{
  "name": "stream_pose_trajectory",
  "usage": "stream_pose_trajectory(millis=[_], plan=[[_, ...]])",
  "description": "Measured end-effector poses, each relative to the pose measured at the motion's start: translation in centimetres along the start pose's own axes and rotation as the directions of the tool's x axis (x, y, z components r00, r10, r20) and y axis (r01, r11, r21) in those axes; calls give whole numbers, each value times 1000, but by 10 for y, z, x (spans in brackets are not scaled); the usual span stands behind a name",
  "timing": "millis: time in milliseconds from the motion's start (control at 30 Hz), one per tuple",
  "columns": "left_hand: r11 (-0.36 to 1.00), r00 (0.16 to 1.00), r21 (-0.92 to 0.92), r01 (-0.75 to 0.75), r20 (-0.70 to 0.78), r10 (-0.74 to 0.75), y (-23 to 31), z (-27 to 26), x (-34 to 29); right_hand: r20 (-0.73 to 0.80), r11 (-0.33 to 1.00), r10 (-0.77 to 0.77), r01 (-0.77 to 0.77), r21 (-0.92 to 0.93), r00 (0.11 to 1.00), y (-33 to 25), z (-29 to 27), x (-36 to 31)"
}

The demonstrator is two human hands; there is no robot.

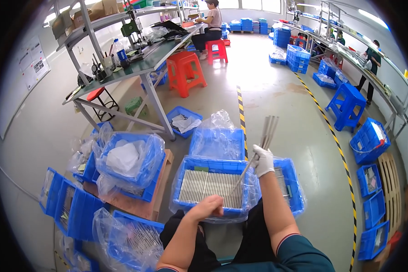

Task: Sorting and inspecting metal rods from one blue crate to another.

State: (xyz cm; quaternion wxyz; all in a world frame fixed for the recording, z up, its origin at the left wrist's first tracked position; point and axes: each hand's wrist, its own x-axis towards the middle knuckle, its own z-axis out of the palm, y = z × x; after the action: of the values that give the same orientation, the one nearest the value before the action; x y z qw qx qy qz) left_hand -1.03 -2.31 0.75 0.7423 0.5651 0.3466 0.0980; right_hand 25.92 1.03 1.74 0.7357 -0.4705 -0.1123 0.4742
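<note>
My right hand (262,161), in a white glove, is closed round several thin metal rods (270,128) that stick up from its fist. One rod (244,175) slants from below that hand down toward the left. Below it stands a blue bin (213,163), lined with clear plastic, holding tightly set rows of metal rods (208,187). My bare left hand (207,208) is over the bin's near edge with its fingers curled together; what they hold, if anything, is hidden. Directly right of this bin is another blue bin (296,183) with more rods, partly behind my right forearm.
A plastic-lined blue bin (217,141) stands just beyond. At left, stacked bins (133,154) rest on a wooden pallet (161,190), and a bin (136,238) of rods is near my left leg. Farther off are a green workbench (136,68), a red stool (185,72) and seated person (211,22).
</note>
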Motion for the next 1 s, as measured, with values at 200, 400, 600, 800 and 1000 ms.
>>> stream_pose_trajectory(millis=[200,400,600,800,1000], plan=[[827,960,-505,-248,-14,280,6,-10,11,137,986,145,-131,-108,980,26,24,-46],[966,978,-233,-112,144,149,12,-7,12,508,827,193,140,-545,840,54,48,-67],[989,988,-85,-121,-105,112,22,-5,7,500,757,55,290,-585,865,60,53,-71],[842,762,-222,-492,-577,293,3,-53,5,441,711,204,177,-680,874,45,54,-94],[400,762,-652,-644,-594,258,9,-59,9,465,732,330,88,-676,821,43,50,-103]])
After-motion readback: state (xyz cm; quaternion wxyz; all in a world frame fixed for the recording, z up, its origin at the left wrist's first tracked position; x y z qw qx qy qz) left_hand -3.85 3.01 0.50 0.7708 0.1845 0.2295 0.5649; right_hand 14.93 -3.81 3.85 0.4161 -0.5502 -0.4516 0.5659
